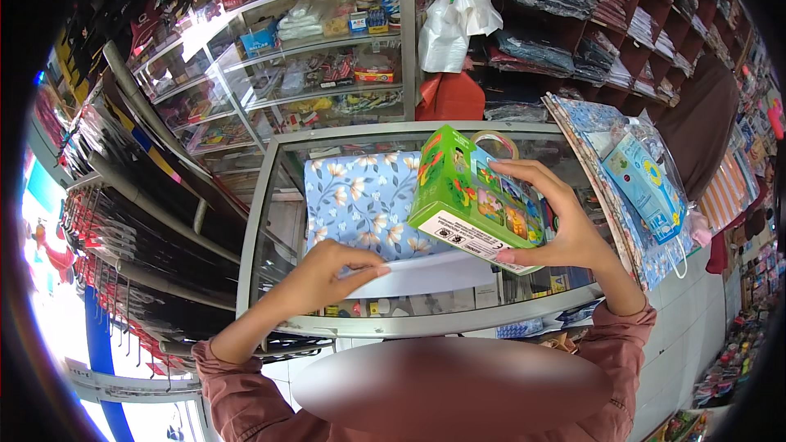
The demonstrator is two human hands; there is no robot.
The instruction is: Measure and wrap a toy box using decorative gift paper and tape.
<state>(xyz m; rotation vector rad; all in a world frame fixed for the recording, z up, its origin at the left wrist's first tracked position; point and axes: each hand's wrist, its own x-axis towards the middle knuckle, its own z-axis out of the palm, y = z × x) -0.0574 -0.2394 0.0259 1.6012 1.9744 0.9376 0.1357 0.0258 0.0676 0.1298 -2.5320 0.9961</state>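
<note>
Light-blue floral wrapping paper [353, 199] lies on a glass-topped display counter [430, 320]. Its near edge is turned up, showing the white underside [424, 276]. My left hand [319, 273] pinches that edge between thumb and fingers. In my right hand [568, 221] is a green cardboard toy box [454, 196] with colourful pictures and printed writing. The box is tilted above the right part of the paper, with the thumb at its near end and the fingers over its far side. Partly hidden behind the box is a roll of adhesive tape [513, 146].
At the counter's right end, more patterned paper [599, 129] lies under a plastic-wrapped blue box [648, 187]. Glass shelves [319, 43] of small goods stand behind. White plastic bags [451, 31] hang at the back. A rack with metal rails [166, 221] holds dark packaged clothing on the left.
</note>
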